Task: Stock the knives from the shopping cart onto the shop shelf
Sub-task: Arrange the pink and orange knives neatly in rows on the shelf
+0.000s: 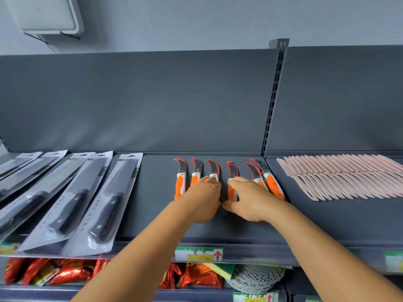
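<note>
Here, six orange-handled curved knives (180, 179) lie in row on shop shelf (152, 192). Left hand (201, 198) lies flat over third knife, fingers straight. Right hand (246, 198) grips fourth knife (232, 179). Packaged knives (104, 205) at 9 o'clock; pink knives (349, 177) at 3.

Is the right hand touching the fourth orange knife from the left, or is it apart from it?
Touching. In the head view, the right hand lies over the fourth orange knife's handle, with the thumb at its lower end and fingers across its top; no gap shows.
</note>
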### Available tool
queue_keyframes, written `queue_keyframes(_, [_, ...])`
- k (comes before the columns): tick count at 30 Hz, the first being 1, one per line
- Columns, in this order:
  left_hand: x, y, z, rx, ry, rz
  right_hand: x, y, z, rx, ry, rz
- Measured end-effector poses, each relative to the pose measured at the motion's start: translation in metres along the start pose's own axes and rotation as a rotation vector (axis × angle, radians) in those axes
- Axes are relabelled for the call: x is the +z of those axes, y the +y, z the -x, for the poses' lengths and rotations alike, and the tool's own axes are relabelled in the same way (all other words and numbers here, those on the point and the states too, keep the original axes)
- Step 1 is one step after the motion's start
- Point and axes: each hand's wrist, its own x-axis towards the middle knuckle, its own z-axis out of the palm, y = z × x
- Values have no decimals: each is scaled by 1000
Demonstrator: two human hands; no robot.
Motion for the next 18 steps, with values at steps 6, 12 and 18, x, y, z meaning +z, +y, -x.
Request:
queue_keyframes(6, [3, -5, -5, 14, -71, -138, -1, -1, -2, -14, -21, -5])
queue_keyframes(12, [2, -4, -9, 39, -50, -63, -2, -2, -12, 14, -15, -9])
queue_keyframes(18, [3, 1, -7, 52, 68, 106, -2, 12, -12, -9, 57, -69])
